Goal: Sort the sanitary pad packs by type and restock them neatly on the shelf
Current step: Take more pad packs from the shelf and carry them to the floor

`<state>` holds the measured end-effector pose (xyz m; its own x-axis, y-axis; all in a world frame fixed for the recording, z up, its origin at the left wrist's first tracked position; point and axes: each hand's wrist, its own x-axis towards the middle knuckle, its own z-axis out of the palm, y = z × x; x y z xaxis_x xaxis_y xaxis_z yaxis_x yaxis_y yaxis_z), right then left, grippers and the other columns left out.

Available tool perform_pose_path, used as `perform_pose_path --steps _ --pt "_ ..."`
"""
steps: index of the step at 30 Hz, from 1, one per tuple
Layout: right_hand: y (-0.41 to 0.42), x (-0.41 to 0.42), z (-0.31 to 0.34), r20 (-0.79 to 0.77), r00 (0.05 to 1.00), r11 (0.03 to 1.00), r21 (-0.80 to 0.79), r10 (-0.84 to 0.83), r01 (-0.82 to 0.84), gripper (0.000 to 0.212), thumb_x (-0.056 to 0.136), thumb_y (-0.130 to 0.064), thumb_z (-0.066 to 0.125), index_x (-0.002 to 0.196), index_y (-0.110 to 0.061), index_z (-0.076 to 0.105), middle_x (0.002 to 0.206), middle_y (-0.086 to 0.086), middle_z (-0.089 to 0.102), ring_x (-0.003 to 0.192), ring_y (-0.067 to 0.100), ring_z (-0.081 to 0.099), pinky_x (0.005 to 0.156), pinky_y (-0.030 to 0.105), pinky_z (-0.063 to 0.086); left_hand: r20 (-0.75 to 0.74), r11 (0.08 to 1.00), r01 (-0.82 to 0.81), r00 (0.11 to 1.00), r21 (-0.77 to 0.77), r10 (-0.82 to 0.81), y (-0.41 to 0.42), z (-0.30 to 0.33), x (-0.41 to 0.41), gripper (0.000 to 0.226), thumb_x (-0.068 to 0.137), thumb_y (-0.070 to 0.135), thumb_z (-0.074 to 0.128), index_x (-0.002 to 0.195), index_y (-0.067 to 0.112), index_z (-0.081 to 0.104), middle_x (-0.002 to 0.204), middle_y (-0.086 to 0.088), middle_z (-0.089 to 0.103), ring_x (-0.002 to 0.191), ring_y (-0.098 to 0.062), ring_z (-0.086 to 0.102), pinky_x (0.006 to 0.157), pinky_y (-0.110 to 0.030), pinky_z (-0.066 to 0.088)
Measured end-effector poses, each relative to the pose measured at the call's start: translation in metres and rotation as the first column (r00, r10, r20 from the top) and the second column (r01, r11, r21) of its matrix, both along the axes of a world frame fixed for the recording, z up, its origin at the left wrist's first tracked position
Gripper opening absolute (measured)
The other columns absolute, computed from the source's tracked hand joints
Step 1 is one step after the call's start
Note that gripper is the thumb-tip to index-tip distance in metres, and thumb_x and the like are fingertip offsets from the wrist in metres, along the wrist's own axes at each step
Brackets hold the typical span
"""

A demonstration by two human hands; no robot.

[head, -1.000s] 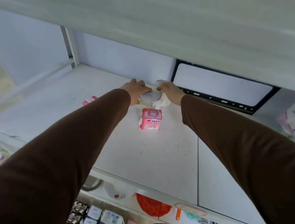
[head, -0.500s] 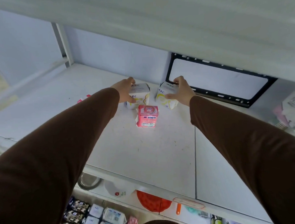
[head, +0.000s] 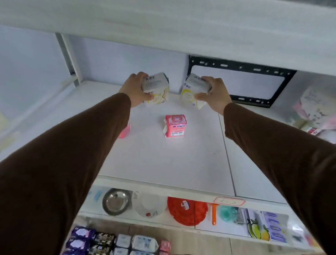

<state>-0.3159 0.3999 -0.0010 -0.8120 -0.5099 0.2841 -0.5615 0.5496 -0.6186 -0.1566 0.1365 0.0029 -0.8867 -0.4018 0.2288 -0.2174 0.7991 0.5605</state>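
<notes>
Two yellow packs up at the back of the shelf [head: 184,165]: your left hand [head: 134,90] grips one [head: 157,89], your right hand [head: 214,94] grips the other [head: 192,91]. One pink pack [head: 175,126] stands in front between them, a second [head: 125,131] peeks past your left sleeve. Bare shelf runs to the front edge.

Soft, even indoor light, fairly bright, source not visible. Shelf board [head: 164,162] has a pale glare patch around the pink pack [head: 175,126], which looks slightly overexposed. Underside of the upper shelf [head: 158,21] is streaked with motion blur. Right edge smeared: packs at far right [head: 320,111] are unreadable. Left edge hazy and washed out. Brown sleeves [head: 50,180] are dark, little detail. Wide-angle bending shows in the shelf post [head: 69,58] and edges. Centre moderately sharp; print on packs barely legible. Weak shadows only.
</notes>
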Motion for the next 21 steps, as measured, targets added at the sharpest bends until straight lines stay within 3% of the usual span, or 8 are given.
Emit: perform_pose_path --steps 6,11,14,17,19,21 --pt "0.011 0.091 0.026 -0.027 0.998 0.993 -0.103 -0.057 0.054 0.071 0.079 -0.029 0.081 0.142 -0.019 0.051 0.129 0.008 0.049 0.109 0.016 0.051 0.095 0.023 0.040 -0.076 0.994 0.108 0.991 0.014 -0.107 -0.015 0.025 0.066 0.071 0.072 0.023 0.085 0.134 0.014 0.050 0.121 -0.015 0.053 0.102 -0.026 0.055 0.085 -0.029 0.044" --pt "0.011 0.174 0.013 -0.007 0.998 0.988 -0.139 -0.064 0.062 0.069 0.078 -0.030 0.083 0.140 -0.022 0.053 0.126 0.004 0.049 0.108 0.011 0.050 0.094 0.015 0.037 -0.102 0.972 0.222 0.971 0.072 -0.214 -0.024 0.025 0.134 0.069 0.071 0.020 0.088 0.130 0.011 0.054 0.119 -0.010 0.056 0.102 -0.021 0.056 0.087 -0.028 0.045" --pt "0.012 0.215 0.001 0.002 0.999 0.990 -0.135 -0.048 0.048 0.072 0.074 -0.031 0.085 0.138 -0.018 0.056 0.127 0.008 0.051 0.110 0.016 0.052 0.101 0.024 0.041 -0.084 0.961 0.258 0.964 0.096 -0.251 -0.028 0.020 0.175 0.074 0.066 0.026 0.090 0.130 0.015 0.055 0.122 -0.010 0.057 0.108 -0.024 0.058 0.096 -0.037 0.049" --pt "0.016 0.252 -0.008 0.074 0.997 0.989 -0.140 -0.031 0.041 0.072 0.075 -0.028 0.085 0.140 -0.017 0.054 0.126 0.008 0.050 0.111 0.018 0.053 0.101 0.025 0.041 -0.086 0.951 0.263 0.964 0.162 -0.252 -0.032 0.010 0.211 0.076 0.061 0.032 0.090 0.128 0.019 0.057 0.120 -0.006 0.058 0.105 -0.025 0.062 0.083 -0.047 0.057" --pt "0.017 0.275 -0.015 0.104 0.994 0.992 -0.127 -0.015 0.028 0.074 0.077 -0.027 0.084 0.142 -0.018 0.050 0.127 0.007 0.049 0.110 0.015 0.051 0.102 0.025 0.040 -0.063 0.946 0.260 0.966 0.194 -0.252 -0.030 0.003 0.235 0.070 0.068 0.018 0.089 0.129 0.016 0.056 0.119 -0.006 0.056 0.103 -0.024 0.061 0.080 -0.045 0.058" --pt "0.020 0.298 -0.023 0.121 0.993 0.994 -0.105 -0.007 0.020 0.080 0.077 -0.029 0.084 0.145 -0.019 0.044 0.128 0.006 0.048 0.111 0.014 0.050 0.102 0.025 0.039 -0.036 0.953 0.247 0.969 0.174 -0.244 -0.027 -0.008 0.257 0.069 0.070 0.019 0.089 0.130 0.018 0.055 0.123 -0.005 0.056 0.108 -0.022 0.059 0.090 -0.037 0.053"
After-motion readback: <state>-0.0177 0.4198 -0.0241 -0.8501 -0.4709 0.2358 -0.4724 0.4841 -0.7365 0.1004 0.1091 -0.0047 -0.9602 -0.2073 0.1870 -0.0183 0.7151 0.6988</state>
